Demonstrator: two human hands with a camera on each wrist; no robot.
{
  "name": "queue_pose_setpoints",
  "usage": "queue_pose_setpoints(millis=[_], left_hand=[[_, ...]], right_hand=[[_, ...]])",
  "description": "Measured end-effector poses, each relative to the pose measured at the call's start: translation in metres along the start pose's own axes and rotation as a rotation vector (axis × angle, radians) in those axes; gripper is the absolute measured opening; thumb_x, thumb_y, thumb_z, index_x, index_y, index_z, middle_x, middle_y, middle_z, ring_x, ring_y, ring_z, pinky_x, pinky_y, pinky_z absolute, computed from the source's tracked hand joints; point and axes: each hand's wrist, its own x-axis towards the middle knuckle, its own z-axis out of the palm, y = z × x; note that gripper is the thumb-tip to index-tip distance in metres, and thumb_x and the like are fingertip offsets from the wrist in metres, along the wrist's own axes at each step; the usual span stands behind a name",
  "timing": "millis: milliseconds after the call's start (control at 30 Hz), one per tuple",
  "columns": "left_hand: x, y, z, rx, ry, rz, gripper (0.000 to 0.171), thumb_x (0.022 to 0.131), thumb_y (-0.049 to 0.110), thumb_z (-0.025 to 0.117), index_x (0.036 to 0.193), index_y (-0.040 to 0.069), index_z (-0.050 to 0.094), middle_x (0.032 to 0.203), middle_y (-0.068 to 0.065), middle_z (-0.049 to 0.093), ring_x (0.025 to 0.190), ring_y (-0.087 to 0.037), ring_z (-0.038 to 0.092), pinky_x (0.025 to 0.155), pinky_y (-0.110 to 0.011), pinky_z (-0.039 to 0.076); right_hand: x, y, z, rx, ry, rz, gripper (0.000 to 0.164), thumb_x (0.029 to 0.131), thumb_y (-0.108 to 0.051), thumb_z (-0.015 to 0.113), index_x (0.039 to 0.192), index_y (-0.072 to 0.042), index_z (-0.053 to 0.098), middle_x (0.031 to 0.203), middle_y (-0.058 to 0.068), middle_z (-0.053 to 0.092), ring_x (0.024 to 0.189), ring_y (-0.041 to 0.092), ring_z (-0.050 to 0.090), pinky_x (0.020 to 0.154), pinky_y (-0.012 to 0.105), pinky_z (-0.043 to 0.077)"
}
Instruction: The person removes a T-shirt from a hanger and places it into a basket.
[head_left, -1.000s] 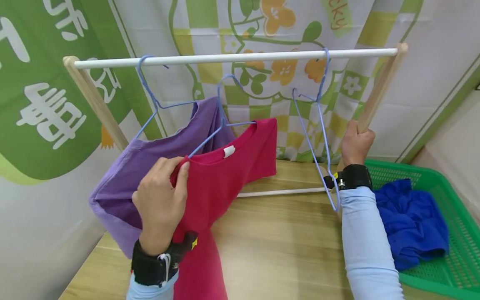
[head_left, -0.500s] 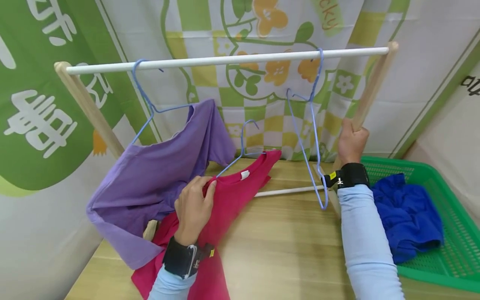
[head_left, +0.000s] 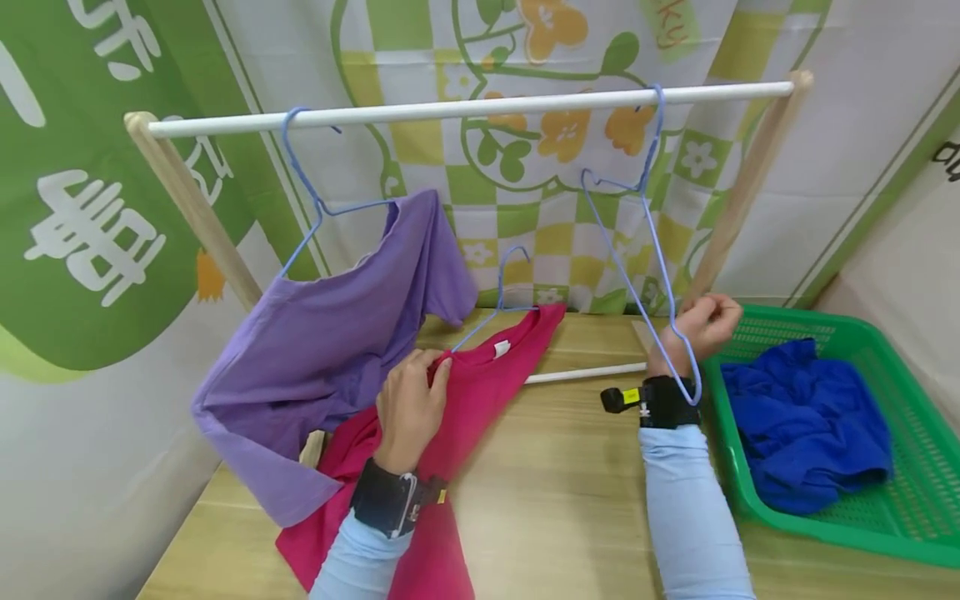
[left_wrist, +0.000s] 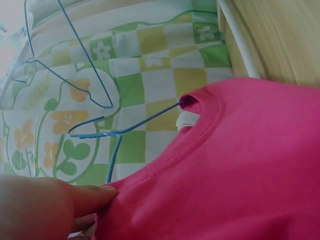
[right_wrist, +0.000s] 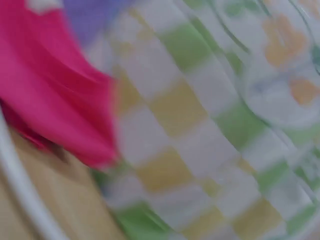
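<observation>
My left hand point(head_left: 408, 408) pinches a pink T-shirt point(head_left: 480, 400) at one shoulder, beside the neckline. A blue wire hanger point(head_left: 501, 287) is inside the shirt, its hook standing free out of the neck, below the rail. In the left wrist view, thumb and fingers grip the cloth point(left_wrist: 240, 145) right where the hanger's arm enters it. My right hand point(head_left: 701, 329) is at the lower part of the right wooden post point(head_left: 742, 200), fingers loosely curled with nothing seen in them. The right wrist view, blurred, shows part of the pink shirt point(right_wrist: 55, 85) but no hand.
A white rail point(head_left: 465, 108) spans the wooden rack. From it hang a purple garment point(head_left: 345, 317) on a blue hanger at left and a bare blue hanger point(head_left: 660, 250) at right, overlapping my right hand. A green basket point(head_left: 918, 492) with blue cloth point(head_left: 810, 425) stands at right.
My left hand has lowered the pink shirt and its hanger and moved them right, away from the purple garment. My right hand has let go of the post and come down.
</observation>
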Motion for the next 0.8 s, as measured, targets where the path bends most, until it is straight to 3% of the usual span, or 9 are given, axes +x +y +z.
queue_pose_setpoints(millis=[67, 133, 233, 300, 367, 500, 700, 800], left_hand=[[0.001, 0.0, 0.001, -0.019, -0.001, 0.017, 0.019, 0.101, 0.024, 0.07, 0.111, 0.011, 0.08, 0.099, -0.005, 0.077, 0.095, -0.036, 0.076, 0.072, -0.053, 0.057], [0.001, 0.0, 0.001, -0.041, -0.004, 0.033, 0.018, 0.1, 0.02, 0.071, 0.11, 0.007, 0.08, 0.096, -0.009, 0.077, 0.093, -0.036, 0.075, 0.074, -0.052, 0.057], [0.0, 0.0, 0.001, -0.066, -0.023, 0.055, 0.017, 0.099, 0.016, 0.072, 0.109, 0.005, 0.08, 0.093, -0.011, 0.076, 0.091, -0.037, 0.075, 0.076, -0.052, 0.057], [-0.002, 0.003, 0.003, -0.073, -0.034, 0.082, 0.017, 0.099, 0.014, 0.072, 0.109, 0.003, 0.08, 0.092, -0.012, 0.076, 0.092, -0.036, 0.076, 0.078, -0.052, 0.057], [-0.004, 0.007, 0.006, -0.069, -0.037, 0.11, 0.016, 0.098, 0.011, 0.072, 0.109, 0.003, 0.081, 0.093, -0.012, 0.077, 0.094, -0.036, 0.076, 0.079, -0.052, 0.058], [-0.007, 0.015, 0.01, -0.032, -0.037, 0.131, 0.016, 0.098, 0.01, 0.073, 0.109, 0.004, 0.082, 0.099, -0.01, 0.08, 0.097, -0.035, 0.077, 0.081, -0.053, 0.06], [-0.016, 0.026, 0.0, 0.117, -0.041, 0.069, 0.016, 0.098, 0.024, 0.075, 0.11, 0.019, 0.084, 0.094, -0.002, 0.079, 0.087, -0.04, 0.077, 0.058, -0.051, 0.055], [-0.019, 0.031, -0.007, 0.164, -0.026, 0.081, 0.018, 0.098, 0.029, 0.075, 0.112, 0.023, 0.084, 0.094, 0.001, 0.079, 0.082, -0.04, 0.076, 0.051, -0.047, 0.05]], right_hand=[[-0.026, 0.007, 0.0, -0.086, -0.192, 0.141, 0.02, 0.1, -0.005, 0.05, 0.084, -0.014, 0.059, 0.072, -0.006, 0.053, 0.066, 0.007, 0.05, 0.064, 0.02, 0.04], [-0.056, 0.012, 0.002, -0.268, -0.486, 0.277, 0.023, 0.104, -0.015, 0.048, 0.095, -0.006, 0.067, 0.071, -0.008, 0.058, 0.063, 0.006, 0.053, 0.057, 0.02, 0.04], [-0.098, 0.017, 0.011, -0.513, -0.887, 0.342, 0.039, 0.106, -0.028, 0.047, 0.113, 0.001, 0.071, 0.073, 0.001, 0.069, 0.06, 0.008, 0.059, 0.053, 0.022, 0.043], [-0.122, 0.019, 0.019, -0.571, -1.04, 0.342, 0.042, 0.107, -0.033, 0.049, 0.117, 0.001, 0.072, 0.076, 0.006, 0.074, 0.058, 0.011, 0.062, 0.054, 0.023, 0.044], [-0.141, 0.021, 0.028, -0.59, -1.088, 0.315, 0.039, 0.107, -0.033, 0.053, 0.116, 0.001, 0.071, 0.074, 0.01, 0.075, 0.054, 0.012, 0.063, 0.055, 0.024, 0.045], [-0.158, 0.024, 0.041, -0.669, -1.047, 0.197, 0.03, 0.105, -0.023, 0.053, 0.107, 0.0, 0.073, 0.065, 0.009, 0.074, 0.047, 0.011, 0.062, 0.053, 0.022, 0.046], [-0.157, 0.02, 0.064, -0.819, -0.974, 0.078, 0.036, 0.104, -0.015, 0.046, 0.098, -0.003, 0.079, 0.068, 0.012, 0.077, 0.041, 0.007, 0.062, 0.051, 0.022, 0.046], [-0.154, 0.015, 0.076, -0.876, -0.964, 0.014, 0.036, 0.105, -0.014, 0.046, 0.09, -0.003, 0.078, 0.072, 0.013, 0.078, 0.046, 0.013, 0.065, 0.055, 0.026, 0.048]])
